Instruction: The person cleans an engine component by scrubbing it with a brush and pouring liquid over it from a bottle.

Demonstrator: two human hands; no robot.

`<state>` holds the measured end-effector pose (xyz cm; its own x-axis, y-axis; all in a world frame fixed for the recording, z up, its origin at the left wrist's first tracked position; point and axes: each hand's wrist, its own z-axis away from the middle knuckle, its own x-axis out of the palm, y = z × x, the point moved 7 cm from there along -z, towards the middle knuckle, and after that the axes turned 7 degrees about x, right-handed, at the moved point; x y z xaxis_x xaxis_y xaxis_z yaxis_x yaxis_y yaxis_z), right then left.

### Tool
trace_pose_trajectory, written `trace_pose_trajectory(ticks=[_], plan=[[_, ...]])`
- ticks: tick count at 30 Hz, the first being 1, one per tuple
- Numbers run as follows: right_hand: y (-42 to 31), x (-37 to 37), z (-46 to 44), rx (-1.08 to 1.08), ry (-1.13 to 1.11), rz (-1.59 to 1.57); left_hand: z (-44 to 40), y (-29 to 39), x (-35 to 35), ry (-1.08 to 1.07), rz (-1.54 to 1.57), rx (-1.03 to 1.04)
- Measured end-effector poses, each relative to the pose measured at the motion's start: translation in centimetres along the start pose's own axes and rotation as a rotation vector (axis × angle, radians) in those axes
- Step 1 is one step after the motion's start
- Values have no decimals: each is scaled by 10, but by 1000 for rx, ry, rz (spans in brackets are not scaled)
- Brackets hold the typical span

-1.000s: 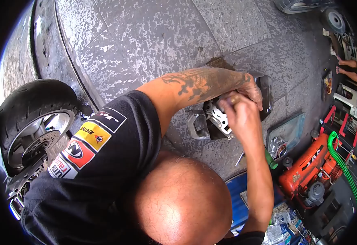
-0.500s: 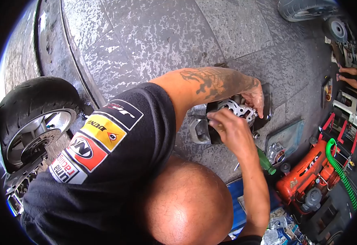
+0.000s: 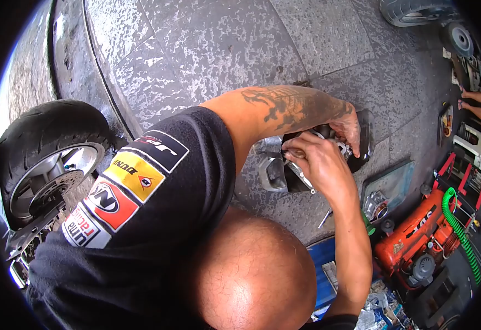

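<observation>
Although the fingers of the right hand [image 3: 323,159] are drawn narrow, almost bunched at the tips, it cannot be told whether they grip anything small. Directly beneath them sits the silver part [image 3: 302,175], partly hidden by both hands; just beyond, the left hand [image 3: 346,132] bends down over its far side with fingers curled, though how firmly they hold it cannot be seen. To the left of the right fingertips is a grey angular piece [image 3: 273,175], and past the left fingers shows a black casing [image 3: 366,122]. Nearer the body than the fingers lie a slim tool [image 3: 324,218] and a green bottle [image 3: 369,225] mostly behind the forearm. Right of the fingers is a flat panel [image 3: 400,176], with a round metal piece [image 3: 376,204] at its nearer end. Farther right of them stand a red compressor [image 3: 411,231] and a green coiled hose [image 3: 463,236]. Well apart from the fingers are a large wheel [image 3: 48,126], leftward, and another person's legs [image 3: 474,112], far right.
</observation>
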<state>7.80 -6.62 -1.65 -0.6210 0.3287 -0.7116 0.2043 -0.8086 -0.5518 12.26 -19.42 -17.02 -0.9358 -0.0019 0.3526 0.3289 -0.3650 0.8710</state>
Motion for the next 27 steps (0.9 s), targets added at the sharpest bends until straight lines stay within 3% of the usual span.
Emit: trace_pose_trajectory(ticks=[3, 5, 9, 15, 18, 19, 20, 21, 23, 24, 25, 27], plan=[[11, -2, 3, -6, 93, -55, -4, 2, 0, -11, -16, 10], [33, 12, 5, -11, 47, 38, -3, 3, 1, -13, -29, 12], [13, 8, 14, 12, -139, -107, 0, -1, -2, -13, -33, 15], [14, 6, 24, -31, -47, 45, -4, 3, -4, -54, -79, 4], [2, -7, 43, 27, -178, -7, -9, -4, -6, -46, -103, 18], [2, -9, 47, 33, -171, -4, 0, 5, -1, -33, -131, 41], [4, -22, 51, 69, -16, 8, 13, 8, -3, 37, -148, 22], [6, -35, 57, 107, 142, 22, 10, 7, -8, 131, -187, 50], [9, -24, 77, 161, 47, 48, -13, -2, -5, -71, -70, 125], [7, -21, 90, 158, 23, 8, -28, 0, -17, 76, -294, 165], [5, -19, 101, 155, -6, -32, -20, 9, -12, 67, -311, 164], [1, -28, 116, 216, 28, -114, 8, 45, 0, 138, -509, 552]])
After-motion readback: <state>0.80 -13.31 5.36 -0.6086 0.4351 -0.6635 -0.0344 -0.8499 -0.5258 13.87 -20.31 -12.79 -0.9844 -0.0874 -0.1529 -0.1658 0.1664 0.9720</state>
